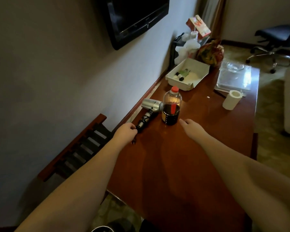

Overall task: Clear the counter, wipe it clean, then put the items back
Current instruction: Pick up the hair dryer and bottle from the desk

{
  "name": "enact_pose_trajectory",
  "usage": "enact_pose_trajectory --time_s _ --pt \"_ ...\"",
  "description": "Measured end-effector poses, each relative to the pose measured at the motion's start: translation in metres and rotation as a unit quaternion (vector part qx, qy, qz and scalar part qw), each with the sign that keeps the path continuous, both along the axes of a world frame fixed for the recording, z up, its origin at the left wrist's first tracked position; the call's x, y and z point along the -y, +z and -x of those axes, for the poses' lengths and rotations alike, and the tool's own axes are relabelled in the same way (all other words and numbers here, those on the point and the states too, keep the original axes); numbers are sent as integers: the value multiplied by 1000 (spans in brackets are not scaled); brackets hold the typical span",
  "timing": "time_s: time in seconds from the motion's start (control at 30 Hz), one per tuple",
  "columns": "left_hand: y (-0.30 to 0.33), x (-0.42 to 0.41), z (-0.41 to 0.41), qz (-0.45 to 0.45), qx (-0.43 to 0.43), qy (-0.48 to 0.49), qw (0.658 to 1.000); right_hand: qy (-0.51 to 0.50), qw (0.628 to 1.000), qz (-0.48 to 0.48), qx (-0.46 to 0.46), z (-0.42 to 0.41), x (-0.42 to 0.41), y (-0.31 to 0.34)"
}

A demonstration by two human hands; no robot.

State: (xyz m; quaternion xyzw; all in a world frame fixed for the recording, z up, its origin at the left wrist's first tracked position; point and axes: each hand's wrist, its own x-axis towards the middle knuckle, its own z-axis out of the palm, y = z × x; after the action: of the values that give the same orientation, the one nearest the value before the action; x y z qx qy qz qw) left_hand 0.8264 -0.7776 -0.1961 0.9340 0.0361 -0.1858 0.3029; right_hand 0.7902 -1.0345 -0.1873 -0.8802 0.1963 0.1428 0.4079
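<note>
Reaching along the worktop [182, 156], the left hand [125, 132] curls its fingers at the cord-wrapped handle end of the hair dryer [149, 111], which lies on its side near the wall edge with its silver barrel pointing toward the bottle [172, 108]. Whether that grip is fully closed on the handle or only on the cord I cannot tell; the plug seems to hang just under the hand. The right hand [190, 126] hovers with its fingers relaxed and holding nothing, just beside the base of the half-full dark bottle with the red cap.

Clearing looks barely begun: the white tray [197, 76] of small toiletries, the paper roll [232, 99], the clear plastic sheets [233, 77] and the bags at the far end all stand on the wood.

To do this step well, the left hand should take the dryer by the solid handle, not by the loose cord, and gather the plug so it does not drag. The right hand should wrap the bottle low around its label and lift it straight up, since it stands just beside the dryer's barrel and a sideways nudge could tip it.
</note>
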Motion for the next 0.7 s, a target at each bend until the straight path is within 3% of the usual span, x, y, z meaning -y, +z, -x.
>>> enact_pose_trajectory --time_s 0.27,0.53,0.7 --pt "-37 19 -100 4 -71 -37 997 -128 986 -103 36 -82 -19 -12" --pt "-79 33 -143 79 -153 -11 985 -142 977 -153 46 -103 -23 -36" --pt "-91 31 -155 90 -159 3 983 -181 946 -264 56 -106 -21 -49"
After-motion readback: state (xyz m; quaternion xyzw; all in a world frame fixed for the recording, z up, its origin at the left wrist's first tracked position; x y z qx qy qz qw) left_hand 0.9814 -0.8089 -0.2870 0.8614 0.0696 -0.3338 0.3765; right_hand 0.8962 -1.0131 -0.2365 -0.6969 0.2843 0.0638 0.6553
